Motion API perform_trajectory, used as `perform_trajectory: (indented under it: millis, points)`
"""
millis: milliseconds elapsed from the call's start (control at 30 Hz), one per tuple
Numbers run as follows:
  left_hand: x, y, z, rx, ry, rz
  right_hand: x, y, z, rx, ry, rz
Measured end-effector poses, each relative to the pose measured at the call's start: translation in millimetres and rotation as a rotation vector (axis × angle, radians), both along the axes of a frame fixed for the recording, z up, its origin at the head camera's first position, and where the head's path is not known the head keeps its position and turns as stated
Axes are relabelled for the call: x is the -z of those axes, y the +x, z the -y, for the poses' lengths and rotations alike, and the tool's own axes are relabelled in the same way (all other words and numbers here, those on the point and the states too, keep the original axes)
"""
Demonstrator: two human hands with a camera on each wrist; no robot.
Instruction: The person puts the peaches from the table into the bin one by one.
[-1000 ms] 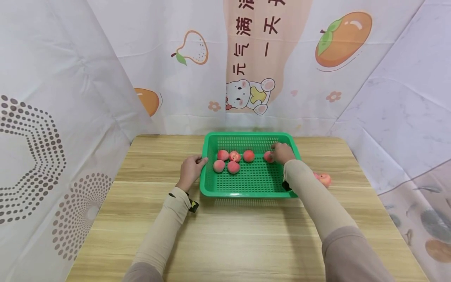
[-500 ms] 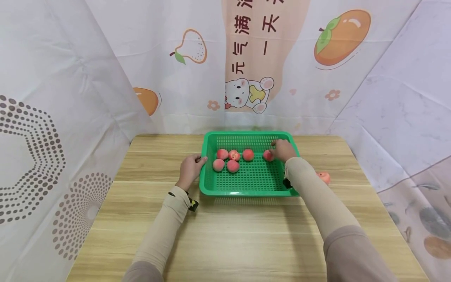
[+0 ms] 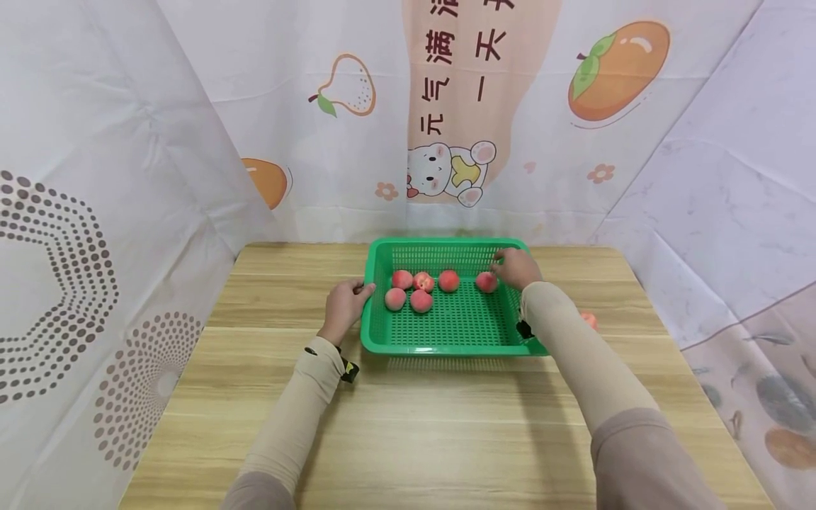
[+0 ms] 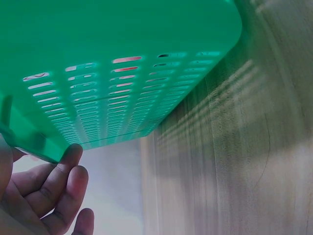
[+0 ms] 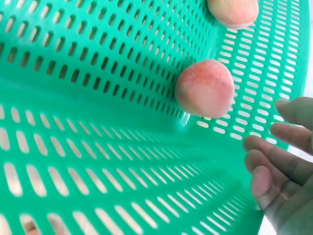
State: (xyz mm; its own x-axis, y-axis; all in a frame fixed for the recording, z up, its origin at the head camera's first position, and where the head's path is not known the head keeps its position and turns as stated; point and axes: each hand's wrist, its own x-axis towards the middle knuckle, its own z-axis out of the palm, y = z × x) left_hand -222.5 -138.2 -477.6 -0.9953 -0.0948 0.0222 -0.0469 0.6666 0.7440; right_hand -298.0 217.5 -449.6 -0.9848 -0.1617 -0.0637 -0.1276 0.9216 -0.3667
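Note:
A green plastic basket with slotted walls stands on the wooden table. My left hand grips its left rim, thumb on top and fingers curled beneath the edge, as the left wrist view shows. Inside, toward the left and middle, lie several reddish peaches. One more peach sits by itself near the back right of the basket. My right hand is just above and to the right of it, over the right rim. In the right wrist view its fingers are relaxed, apart from the lone peach.
On the table right of the basket, a peach is partly hidden behind my right forearm. A printed curtain hangs right behind the table's back edge.
My right hand has let go of the lone peach and moved slightly up and right from it. The peach stays in the basket. My left hand keeps its place on the rim.

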Motion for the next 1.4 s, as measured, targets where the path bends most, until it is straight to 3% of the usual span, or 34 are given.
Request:
perform_trajectory:
  millis: [400, 1400]
  points:
    - [-1.0, 0.1, 0.7, 0.003, 0.006, -0.009, -4.8, -4.4, -11.3, 0.000, -0.009, -0.053]
    - [-0.1, 0.9, 0.3, 0.009, 0.007, -0.016, -27.8, 7.1, -40.6, 0.081, -0.058, -0.108]
